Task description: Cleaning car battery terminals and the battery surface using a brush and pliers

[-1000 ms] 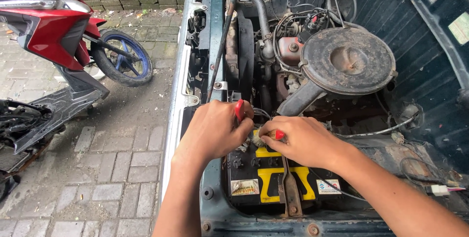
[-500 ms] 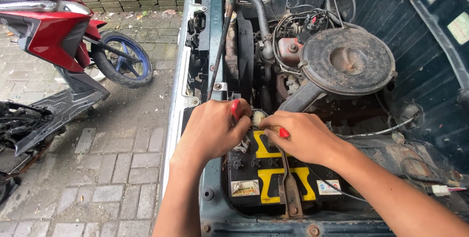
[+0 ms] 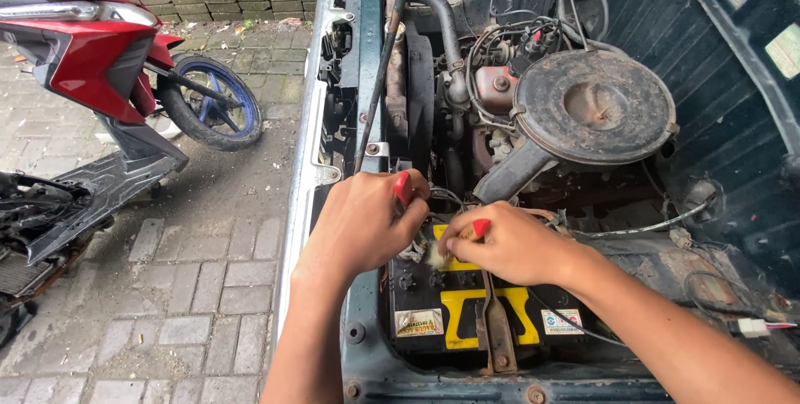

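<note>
Left hand (image 3: 362, 225) palm down, fingers curled around red-handled tool (image 3: 403, 187). Right hand (image 3: 508, 244) fingers pinching small pale part (image 3: 437, 257), perhaps terminal. Battery (image 3: 467, 308) directly beneath both hands.

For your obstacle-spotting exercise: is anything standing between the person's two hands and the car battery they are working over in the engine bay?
Nothing visible does. The left hand and right hand are already at the top rear edge of the battery, each with a red-handled tool. The rusty hold-down bracket crosses the battery nearer the camera, clear of the hands.
</note>
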